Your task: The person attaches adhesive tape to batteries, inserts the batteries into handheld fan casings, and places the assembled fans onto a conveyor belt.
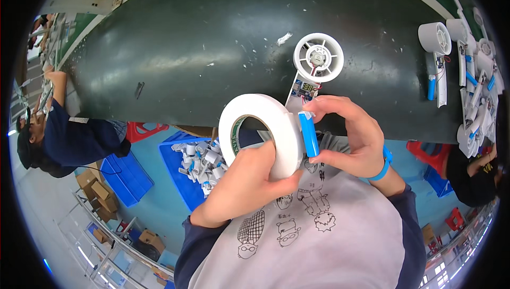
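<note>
My left hand (241, 180) is closed round a wide roll of white tape (236, 111), its fingers through the core. Beside the roll, my right hand (361, 137) pinches a blue cylindrical battery (309, 136) between thumb and fingertips. The battery stands close against the roll's right side; whether tape sticks to it I cannot tell. Just beyond both hands, a white handheld fan unit (319, 58) lies on the dark workbench (212, 39), its round fan end pointing away. Its open handle shows a small circuit board (304, 89) and wires, and the handle's near end is hidden behind the roll.
Another fan unit (435, 39) lies on the bench at right, beside a heap of similar parts (478, 92). A thin dark metal piece (139, 90) rests at left. Below the bench edge stands a blue crate (186, 183) of fan parts. Other people sit at both sides.
</note>
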Demonstrator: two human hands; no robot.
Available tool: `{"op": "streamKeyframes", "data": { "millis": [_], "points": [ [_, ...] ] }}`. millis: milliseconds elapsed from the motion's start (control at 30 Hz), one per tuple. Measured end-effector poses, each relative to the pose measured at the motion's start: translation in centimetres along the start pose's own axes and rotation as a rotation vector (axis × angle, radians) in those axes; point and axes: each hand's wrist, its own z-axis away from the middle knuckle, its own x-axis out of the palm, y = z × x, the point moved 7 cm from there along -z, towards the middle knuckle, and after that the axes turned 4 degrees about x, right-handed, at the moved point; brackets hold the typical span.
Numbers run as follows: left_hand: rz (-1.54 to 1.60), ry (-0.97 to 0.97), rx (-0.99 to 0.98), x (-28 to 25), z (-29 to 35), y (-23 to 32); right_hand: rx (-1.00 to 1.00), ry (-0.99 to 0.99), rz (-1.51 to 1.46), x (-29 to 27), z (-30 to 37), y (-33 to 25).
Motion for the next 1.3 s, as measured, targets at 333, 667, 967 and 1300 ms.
{"op": "streamKeyframes", "data": {
  "millis": [333, 667, 967, 1300],
  "points": [
    [-0.097, 0.086, 0.043, -0.1, -0.3, 0.8, 0.166, -0.059, 0.093, 1.3, 0.1, 0.1],
    [-0.14, -0.047, 0.026, 2.0, 2.7, -1.7, -0.093, 0.599, 0.002, 1.0, 4.7, 2.6],
    [0.311, 0.06, 0.146, 4.0, 0.9, -2.9, 0.138, 0.279, -0.423, 0.1, 5.2, 1.7],
    [0.326, 0.15, 0.141, 3.4, 0.8, -2.9, -0.022, 0.039, 0.65, 0.1, 4.0, -1.5]
  ]
}}
